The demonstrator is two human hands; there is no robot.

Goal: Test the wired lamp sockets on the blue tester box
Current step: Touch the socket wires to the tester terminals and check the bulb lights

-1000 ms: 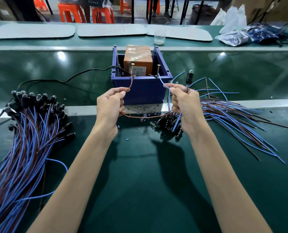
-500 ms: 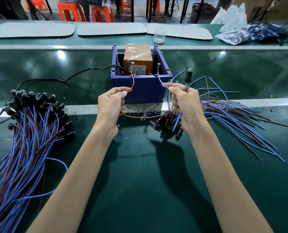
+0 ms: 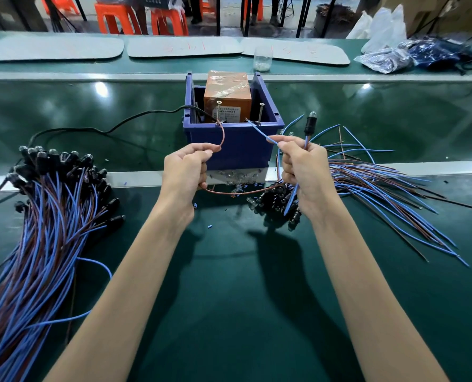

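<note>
The blue tester box [image 3: 237, 144] stands at the middle of the green bench, with an orange block [image 3: 227, 96] and two upright screws inside. My left hand [image 3: 185, 172] pinches a brown wire [image 3: 222, 136] whose bare end touches the left screw [image 3: 218, 111]. My right hand [image 3: 302, 172] pinches a blue wire [image 3: 259, 132] reaching toward the right screw [image 3: 261, 113]. The same hand holds a black lamp socket [image 3: 310, 124] upright, its small bulb on top. The bulb looks unlit.
A big bundle of wired sockets [image 3: 44, 216] lies at the left. A second pile of sockets [image 3: 276, 201] with loose blue and brown wires [image 3: 389, 194] fans out right. A black power cable [image 3: 105, 130] runs left from the box. A clear jar [image 3: 263, 59] stands behind.
Both hands stay in nearly the same place. The socket in my right hand has tipped slightly, and the wire ends remain at the two screws.
</note>
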